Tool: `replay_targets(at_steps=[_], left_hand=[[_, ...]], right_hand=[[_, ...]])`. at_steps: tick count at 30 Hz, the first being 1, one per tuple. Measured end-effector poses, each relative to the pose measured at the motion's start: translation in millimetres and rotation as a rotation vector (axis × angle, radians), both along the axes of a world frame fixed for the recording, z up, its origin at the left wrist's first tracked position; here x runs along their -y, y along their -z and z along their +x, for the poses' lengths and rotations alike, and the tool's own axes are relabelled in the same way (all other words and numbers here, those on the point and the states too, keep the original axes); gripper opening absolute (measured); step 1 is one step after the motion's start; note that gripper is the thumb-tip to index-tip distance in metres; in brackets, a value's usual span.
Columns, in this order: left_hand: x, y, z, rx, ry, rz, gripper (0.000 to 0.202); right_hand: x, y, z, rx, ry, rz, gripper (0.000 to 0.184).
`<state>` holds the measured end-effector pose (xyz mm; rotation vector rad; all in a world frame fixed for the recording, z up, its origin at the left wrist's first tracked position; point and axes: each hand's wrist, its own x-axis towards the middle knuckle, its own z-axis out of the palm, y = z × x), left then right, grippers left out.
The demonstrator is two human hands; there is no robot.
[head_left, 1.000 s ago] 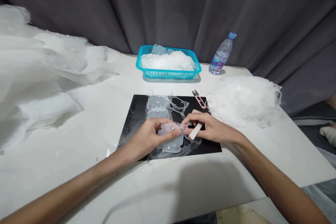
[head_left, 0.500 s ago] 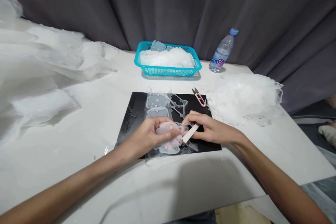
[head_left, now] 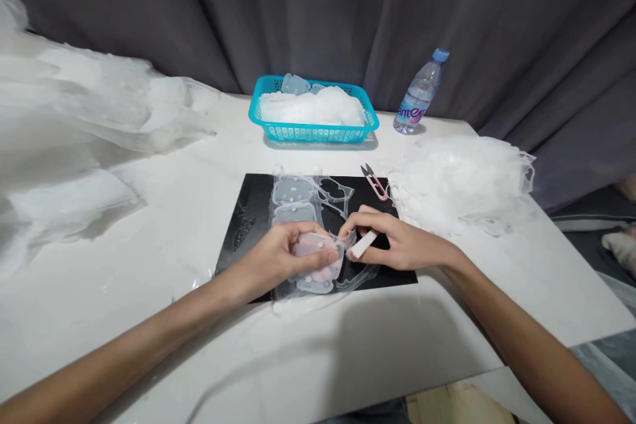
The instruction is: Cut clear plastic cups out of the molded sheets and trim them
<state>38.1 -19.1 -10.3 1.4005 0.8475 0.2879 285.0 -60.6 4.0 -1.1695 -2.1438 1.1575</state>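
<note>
My left hand [head_left: 275, 250] is closed on a translucent, rounded plastic-like piece [head_left: 311, 246] dotted with small round bumps, thumb on top and fingers beneath. My right hand [head_left: 397, 238] grips a short, flat white stick [head_left: 365, 244]. Its index finger and thumb are close to the thin clear edging [head_left: 365, 276] at the piece's right side; whether they pinch it I cannot tell. Under both hands lies a black mat [head_left: 236, 238], bearing a translucent sheet [head_left: 294, 191] of similar shapes. Pink-handled thread snips [head_left: 376, 187] rest at the mat's upper right corner.
A turquoise basket [head_left: 318, 134] of white, translucent pieces stands at the back. To its right is a water bottle [head_left: 420, 93]. Clear scraps [head_left: 462, 179] are heaped on the right, and a large pile of white sheets [head_left: 84, 106] covers the left. Behind hangs a grey curtain [head_left: 308, 6].
My right hand has drawn slightly away from the piece, and the clear edging between the hands now stands further off it. The white stick's tip has shifted right and up.
</note>
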Motion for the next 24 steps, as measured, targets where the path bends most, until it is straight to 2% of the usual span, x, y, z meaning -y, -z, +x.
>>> replay_targets(at_steps=[3, 7, 12, 15, 17, 19, 22, 24], left_hand=[[-1, 0.0, -1, 0.005, 0.007, 0.026, 0.036], [-5, -4.3, -2, 0.015, -0.039, -0.021, 0.039], [-6, -6.7, -3, 0.032, -0.056, -0.112, 0.042], [-3, -2.2, -3, 0.017, -0.001, -0.149, 0.044], [-2, 0.6, -3, 0.007, 0.064, -0.160, 0.047], [-3, 0.2, -4, 0.013, 0.103, -0.110, 0.046], [-6, -7.9, -6, 0.049, 0.103, 0.022, 0.037], [-6, -15.0, -8, 0.074, 0.084, 0.098, 0.031]], right_hand=[[-2, -0.1, -2, -0.047, 0.015, -0.039, 0.009], [-1, 0.1, -5, -0.060, 0.061, -0.020, 0.012], [2, 7.6, -12, -0.003, 0.115, 0.186, 0.003], [-4, 17.4, -13, 0.145, 0.274, 0.377, 0.009], [-10, 22.4, -9, 0.206, 0.379, 0.442, 0.010], [-15, 24.5, -2, 0.188, 0.394, 0.433, 0.008], [-15, 22.7, 6, 0.134, 0.345, 0.393, 0.006], [-11, 19.7, 8, 0.104, 0.364, 0.427, 0.022]])
